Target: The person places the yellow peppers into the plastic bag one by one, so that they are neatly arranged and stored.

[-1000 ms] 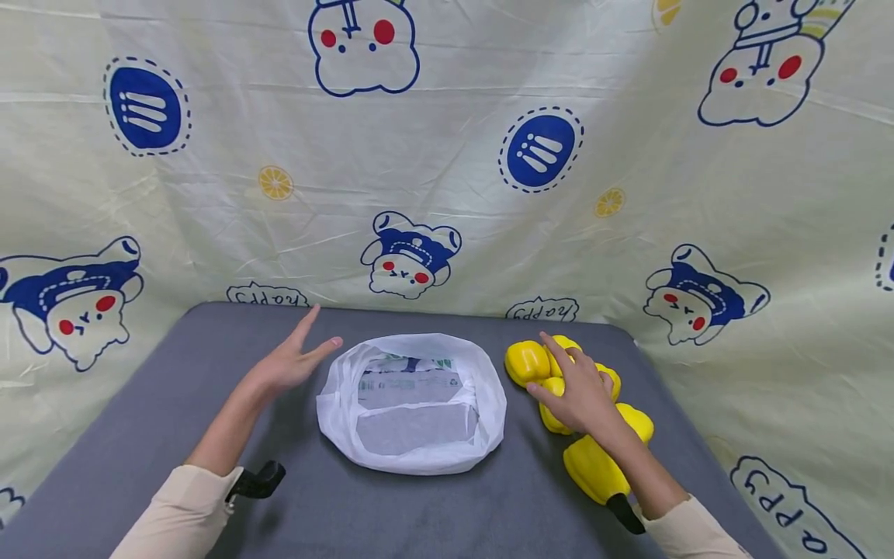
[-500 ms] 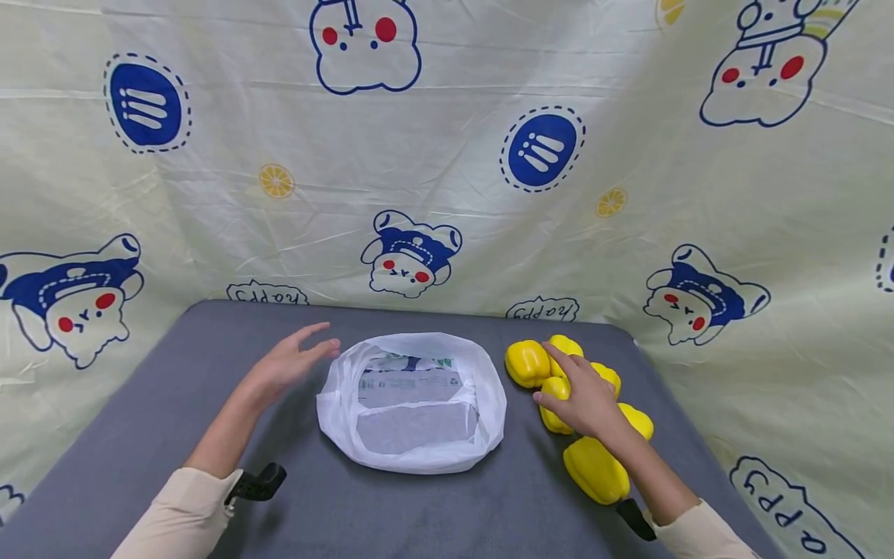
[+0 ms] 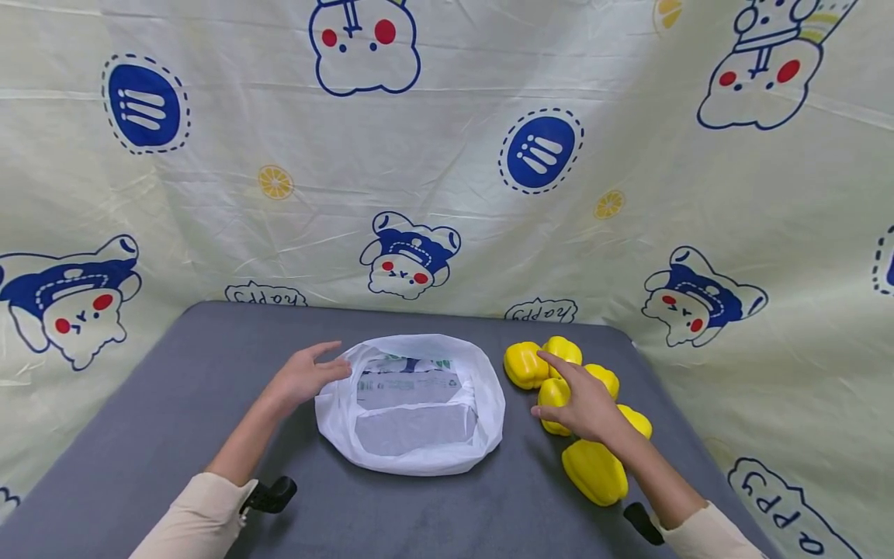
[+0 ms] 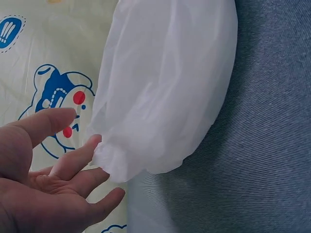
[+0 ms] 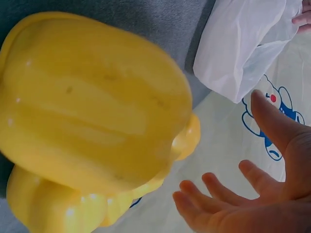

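A white plastic bag [image 3: 335,431] stands on the table with its mouth spread wide and its rim folded outward. My left hand [image 3: 305,378] is at the bag's left side, fingers loosely extended. In the left wrist view, the fingertips [image 4: 95,141] reach right to the bag's crumpled edge. To the right lie several yellow bell peppers [image 3: 524,365]. My right hand [image 3: 587,400] hovers over them with thumb and fingers spread, holding nothing. One large bell pepper [image 5: 97,97] fills much of the right wrist view, apart from the fingers. The right forearm partly covers some peppers.
A grey cloth-covered table [image 3: 433,512] carries everything. Behind it hangs a pale curtain [image 3: 447,171] with cartoon prints. A black wrist camera [image 3: 274,494] sits under the left wrist, and another black wrist camera [image 3: 642,523] under the right.
My left hand has moved right and nearer me, up to the bag's left rim, its fingers less spread. My right hand has drawn slightly toward me above the peppers. Bag and peppers stay put.
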Tool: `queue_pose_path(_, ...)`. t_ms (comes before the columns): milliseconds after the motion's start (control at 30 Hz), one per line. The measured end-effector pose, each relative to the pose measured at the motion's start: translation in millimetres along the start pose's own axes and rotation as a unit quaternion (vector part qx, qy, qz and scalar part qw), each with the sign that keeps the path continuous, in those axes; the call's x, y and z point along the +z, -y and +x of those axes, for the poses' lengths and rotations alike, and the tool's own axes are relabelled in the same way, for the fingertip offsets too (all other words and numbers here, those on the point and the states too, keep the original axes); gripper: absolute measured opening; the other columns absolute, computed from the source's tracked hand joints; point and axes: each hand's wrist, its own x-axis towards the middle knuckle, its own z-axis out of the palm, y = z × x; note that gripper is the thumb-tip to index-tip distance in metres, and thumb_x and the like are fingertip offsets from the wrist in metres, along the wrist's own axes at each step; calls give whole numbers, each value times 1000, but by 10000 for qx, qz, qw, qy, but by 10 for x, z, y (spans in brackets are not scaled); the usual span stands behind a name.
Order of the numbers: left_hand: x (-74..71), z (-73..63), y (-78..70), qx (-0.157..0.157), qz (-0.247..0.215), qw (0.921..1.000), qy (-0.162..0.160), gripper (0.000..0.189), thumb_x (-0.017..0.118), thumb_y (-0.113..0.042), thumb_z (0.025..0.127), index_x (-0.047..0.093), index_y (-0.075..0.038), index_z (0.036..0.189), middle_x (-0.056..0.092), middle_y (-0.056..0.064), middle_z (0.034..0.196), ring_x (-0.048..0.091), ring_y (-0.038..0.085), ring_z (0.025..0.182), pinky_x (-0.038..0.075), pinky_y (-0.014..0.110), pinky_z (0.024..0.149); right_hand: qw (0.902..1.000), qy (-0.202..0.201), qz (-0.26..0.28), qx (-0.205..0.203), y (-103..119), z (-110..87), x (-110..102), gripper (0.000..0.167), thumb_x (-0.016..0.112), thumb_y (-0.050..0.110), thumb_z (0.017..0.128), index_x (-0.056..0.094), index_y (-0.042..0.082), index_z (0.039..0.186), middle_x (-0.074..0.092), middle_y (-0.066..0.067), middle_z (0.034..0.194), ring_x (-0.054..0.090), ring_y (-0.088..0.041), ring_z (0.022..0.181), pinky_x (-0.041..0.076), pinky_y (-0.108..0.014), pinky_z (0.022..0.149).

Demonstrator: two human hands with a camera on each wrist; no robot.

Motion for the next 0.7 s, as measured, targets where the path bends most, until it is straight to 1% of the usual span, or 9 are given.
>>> queue_pose_path(133,13,8,13,-17,-87,10000,-26,62,62,-18,98,40,-1,153,57,19,144,43,39,144,30,59,117,9998,203,57,-20,-24,-7,-31,95,87,34,78,37,20,157,45,-22,155,45,-47,136,37,-70,104)
queue_pose_path(333,29,27,47,119,-148,9996,-194,52,65,-11,94,52,3,142,59,19,141,46,38,143,35,55,115,9979,554,69,-335,-96,-59,-136,96,89,34,75,40,18,156,48,-21,153,51,-45,131,41,-69,101)
queue_pose_path(400,36,31,55,155,-134,9995,-244,51,66,-8,92,54,3,140,61,20,140,48,38,141,37,54,113,9969,663,86,-406,-136,-75,-181,96,89,34,75,40,17,155,48,-22,153,50,-45,132,41,-69,102)
queue_pose_path(567,54,33,64,140,-141,9993,-308,51,66,-3,89,56,3,139,61,20,139,50,37,139,41,51,110,9952,916,26,-340,-231,-122,-295,96,89,41,73,43,19,154,47,-21,154,48,-47,133,41,-71,100)
queue_pose_path(633,56,32,61,118,-120,9993,-328,52,67,-2,88,56,2,139,61,20,139,51,36,139,42,50,108,9942,1024,-15,-325,-269,-151,-330,96,90,45,71,44,19,152,47,-22,153,49,-49,131,43,-70,98)
queue_pose_path(700,59,35,59,94,-85,9994,-335,52,67,-1,88,56,2,139,61,20,140,51,36,138,44,49,106,9932,1105,-44,-359,-307,-188,-356,96,90,45,70,46,18,150,50,-22,151,52,-49,129,45,-69,96)
